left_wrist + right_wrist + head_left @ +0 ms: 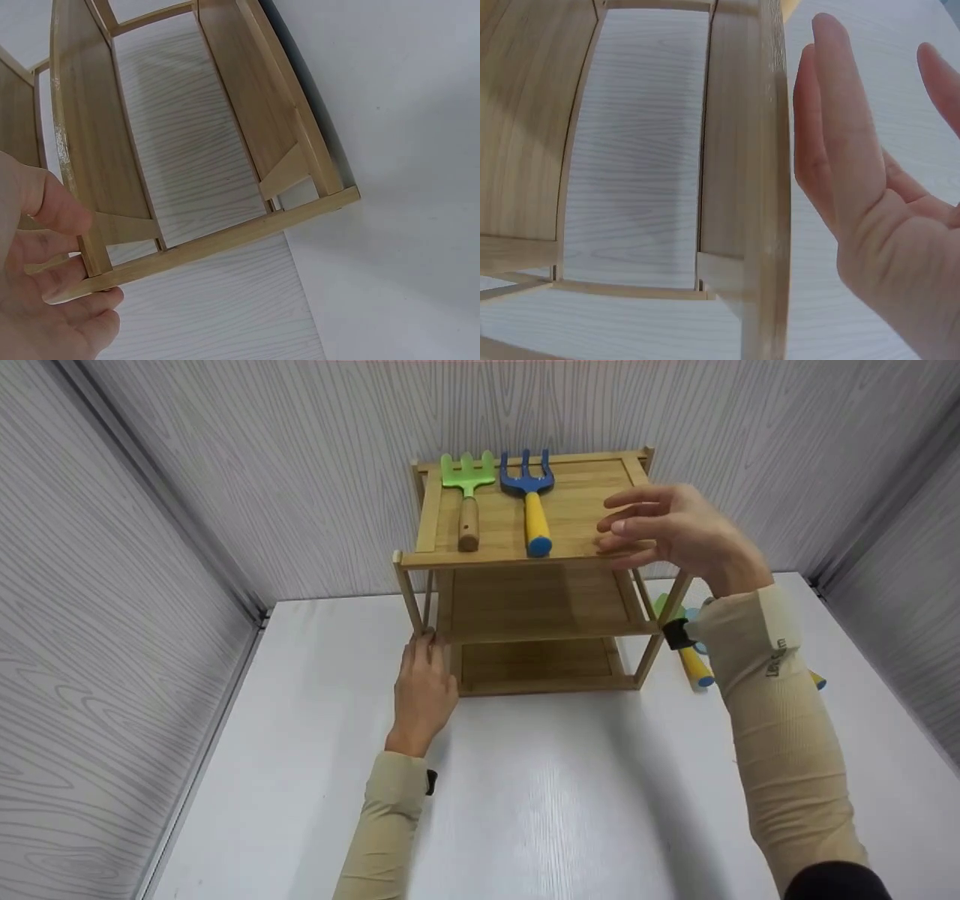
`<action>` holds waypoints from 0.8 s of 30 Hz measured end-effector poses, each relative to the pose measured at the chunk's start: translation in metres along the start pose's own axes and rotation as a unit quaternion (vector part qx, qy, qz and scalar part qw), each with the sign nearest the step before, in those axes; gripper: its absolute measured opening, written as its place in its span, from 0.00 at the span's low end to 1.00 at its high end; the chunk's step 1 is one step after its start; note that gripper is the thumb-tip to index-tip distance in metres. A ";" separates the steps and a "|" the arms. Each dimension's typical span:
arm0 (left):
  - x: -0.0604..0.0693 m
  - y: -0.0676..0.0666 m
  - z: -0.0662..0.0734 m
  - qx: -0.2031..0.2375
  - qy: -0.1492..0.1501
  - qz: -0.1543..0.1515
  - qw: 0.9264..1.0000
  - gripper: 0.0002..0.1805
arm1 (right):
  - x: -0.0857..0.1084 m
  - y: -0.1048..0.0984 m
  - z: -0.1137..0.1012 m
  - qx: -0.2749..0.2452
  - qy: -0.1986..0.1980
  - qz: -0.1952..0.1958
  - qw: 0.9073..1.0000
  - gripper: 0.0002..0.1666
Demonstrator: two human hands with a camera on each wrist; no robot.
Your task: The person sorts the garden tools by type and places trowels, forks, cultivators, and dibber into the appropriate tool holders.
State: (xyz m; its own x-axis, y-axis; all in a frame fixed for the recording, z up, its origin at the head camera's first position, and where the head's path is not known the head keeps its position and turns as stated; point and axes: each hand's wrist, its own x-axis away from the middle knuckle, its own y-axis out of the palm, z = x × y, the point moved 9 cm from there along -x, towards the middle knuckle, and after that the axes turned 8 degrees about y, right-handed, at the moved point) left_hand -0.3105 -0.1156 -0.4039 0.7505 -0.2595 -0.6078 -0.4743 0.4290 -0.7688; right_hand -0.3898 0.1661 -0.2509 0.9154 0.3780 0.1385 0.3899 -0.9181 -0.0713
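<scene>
A three-tier wooden shelf rack point(517, 598) stands on a white table. On its top board lie a green hand fork point(468, 480) with a wooden handle and, to its right, a blue hand fork point(527, 484) with a yellow handle. My left hand point(424, 690) holds the rack's left front post at the middle tier; in the left wrist view the thumb and fingers lie on either side of the wood. Above the top board's right end is my right hand point(679, 529), holding nothing. The right wrist view shows its fingers point(847, 127) extended and spread, beside the top board's edge.
To the right of the rack, a yellow-handled tool point(696, 667) lies on the table point(525, 795), partly hidden by the right sleeve. Another yellow and blue handle end point(818, 681) shows past that forearm. Wood-grained panels point(337, 472) enclose the back and sides.
</scene>
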 end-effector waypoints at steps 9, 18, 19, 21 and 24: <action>0.000 0.000 0.001 -0.002 0.005 0.002 1.000 0.27 | 0.015 -0.018 0.011 -0.083 -0.035 -0.054 0.994 0.29; 0.001 -0.001 0.000 -0.005 0.003 0.002 1.000 0.27 | 0.031 -0.035 0.018 -0.141 -0.069 -0.115 0.981 0.19; 0.001 -0.001 0.000 -0.006 0.004 0.002 1.000 0.27 | 0.033 -0.038 0.020 -0.140 -0.070 -0.112 0.981 0.19; 0.001 0.000 0.000 -0.010 0.007 0.002 1.000 0.27 | 0.037 -0.043 0.024 -0.139 -0.071 -0.105 0.982 0.18; 0.000 0.002 0.000 -0.012 0.007 -0.001 1.000 0.27 | 0.042 -0.051 0.030 -0.130 -0.076 -0.097 0.984 0.18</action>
State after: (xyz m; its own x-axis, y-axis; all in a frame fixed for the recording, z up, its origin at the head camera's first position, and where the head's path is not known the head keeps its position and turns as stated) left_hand -0.3112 -0.1147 -0.4057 0.7451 -0.2731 -0.6084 -0.4833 0.4075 -0.7748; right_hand -0.3684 0.2319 -0.2712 0.8382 0.5447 -0.0269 0.5384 -0.8187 0.1996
